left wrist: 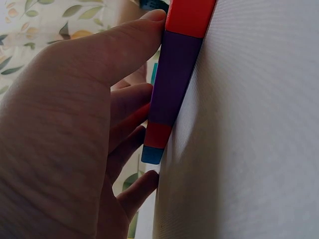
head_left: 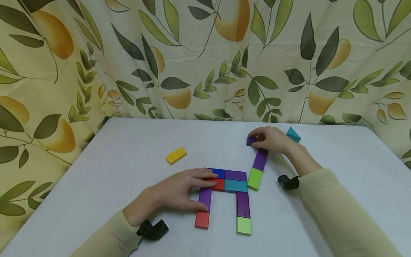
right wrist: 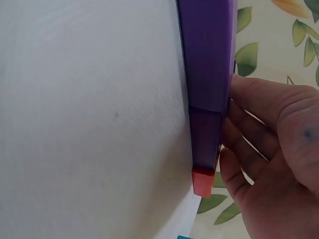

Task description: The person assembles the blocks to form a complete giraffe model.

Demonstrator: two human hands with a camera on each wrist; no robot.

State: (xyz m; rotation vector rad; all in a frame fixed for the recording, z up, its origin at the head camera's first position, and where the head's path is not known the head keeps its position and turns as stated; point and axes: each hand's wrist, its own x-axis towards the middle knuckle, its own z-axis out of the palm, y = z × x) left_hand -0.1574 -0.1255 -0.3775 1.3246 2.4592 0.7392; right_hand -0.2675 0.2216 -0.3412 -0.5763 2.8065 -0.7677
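Note:
Flat coloured blocks form a figure on the white table. My left hand (head_left: pixel 179 189) lies over its left side, fingers extended across the blue block (head_left: pixel 221 174) and red block (head_left: pixel 219 185). Its thumb rests by the left leg, a purple block (head_left: pixel 205 200) above another red block (head_left: pixel 202 220). At the far end of a slanting row, my right hand (head_left: pixel 273 139) pinches a small purple block (head_left: pixel 250 141) between thumb and fingers. Below it run a longer purple block (head_left: pixel 260 160) and a green block (head_left: pixel 255 179). An orange-red block (right wrist: pixel 203 182) shows beyond the purple ones.
A yellow block (head_left: pixel 176 156) lies apart at the left. A teal triangular block (head_left: pixel 293 135) stands behind the right wrist. Purple (head_left: pixel 235 175) and teal (head_left: pixel 236 186) blocks complete the body's right side, above a purple-and-green right leg (head_left: pixel 243 205). A patterned curtain (head_left: pixel 179 71) hangs behind the table.

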